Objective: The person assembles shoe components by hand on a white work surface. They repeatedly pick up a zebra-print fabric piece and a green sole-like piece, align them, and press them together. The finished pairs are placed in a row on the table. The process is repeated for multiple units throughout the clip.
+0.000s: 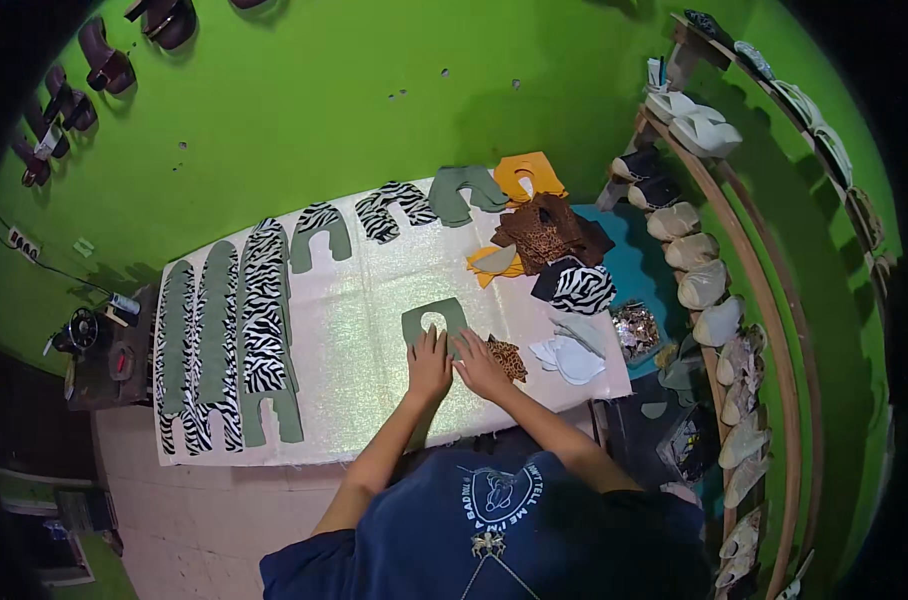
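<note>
pressing down on a green piece (pixel 447 309) with a cut-out, the left hand (pixel 429 366) lays its fingers over the near side, by the opening. the right hand (pixel 482 370) touches its near right corner; whether either hand pinches the piece, i cannot tell. the piece lies flat on the table (pixel 359 385), somewhat right of centre and nearer the near edge than the far one. just beside the right hand lies a leopard-print piece (pixel 508 362); farther on, towards the near right corner, are white pieces (pixel 572 362). overlapping rows of green and zebra-print pieces (pixel 217 335) run along the left edge. by the far edge sit a green stack (pixel 456 195) and, at the far right corner, orange pieces (pixel 520 171) behind a brown leopard-print pile (pixel 546 232).
</note>
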Demonstrator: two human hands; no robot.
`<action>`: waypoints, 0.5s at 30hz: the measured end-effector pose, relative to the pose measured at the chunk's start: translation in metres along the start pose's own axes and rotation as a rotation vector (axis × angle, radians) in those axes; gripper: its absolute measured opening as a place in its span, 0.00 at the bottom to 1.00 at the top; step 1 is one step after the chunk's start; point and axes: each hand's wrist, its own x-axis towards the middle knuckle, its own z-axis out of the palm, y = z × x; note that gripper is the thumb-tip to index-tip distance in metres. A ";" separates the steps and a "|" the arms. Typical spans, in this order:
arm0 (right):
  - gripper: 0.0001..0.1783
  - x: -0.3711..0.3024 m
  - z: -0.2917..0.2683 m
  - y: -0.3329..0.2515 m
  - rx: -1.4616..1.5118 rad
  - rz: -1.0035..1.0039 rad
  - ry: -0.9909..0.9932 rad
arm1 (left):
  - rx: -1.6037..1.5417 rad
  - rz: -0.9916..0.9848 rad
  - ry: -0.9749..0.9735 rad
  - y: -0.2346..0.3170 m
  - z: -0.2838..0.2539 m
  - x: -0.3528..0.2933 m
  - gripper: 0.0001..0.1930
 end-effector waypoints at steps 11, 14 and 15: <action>0.24 -0.005 -0.010 0.018 -0.039 -0.057 0.013 | 0.013 -0.011 -0.025 0.006 -0.006 0.000 0.26; 0.23 -0.005 -0.015 0.014 0.094 0.018 0.013 | 0.010 0.010 -0.017 0.012 -0.008 0.004 0.27; 0.23 -0.005 -0.018 0.012 0.179 0.062 0.005 | 0.000 0.024 -0.015 0.015 -0.009 0.006 0.27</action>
